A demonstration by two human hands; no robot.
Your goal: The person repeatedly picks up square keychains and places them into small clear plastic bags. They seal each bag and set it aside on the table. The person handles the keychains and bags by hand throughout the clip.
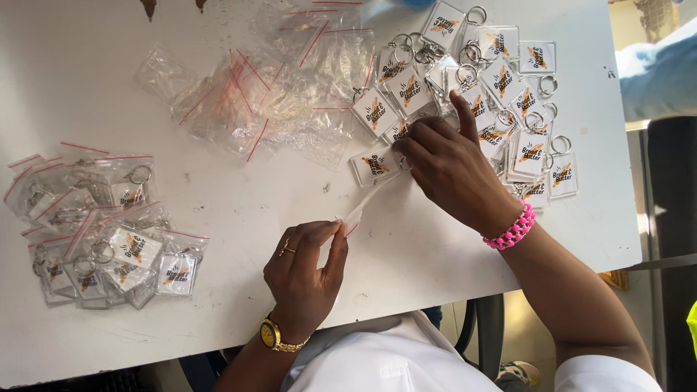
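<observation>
clear plastic bag (361,210) is pinched at its mouth by left hand (305,272); right hand (446,163) grips one keychain (374,165), best slid in flat, ring last.

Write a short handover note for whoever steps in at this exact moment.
Left hand: pinches the open end of a small clear bag.
Right hand: its grip is on a keychain at the bag's mouth.
Loose keychains lie heaped at upper right; empty bags sit top centre.
Done: bagged keychains piled at left.
Left: the loose heap is not yet bagged.
</observation>
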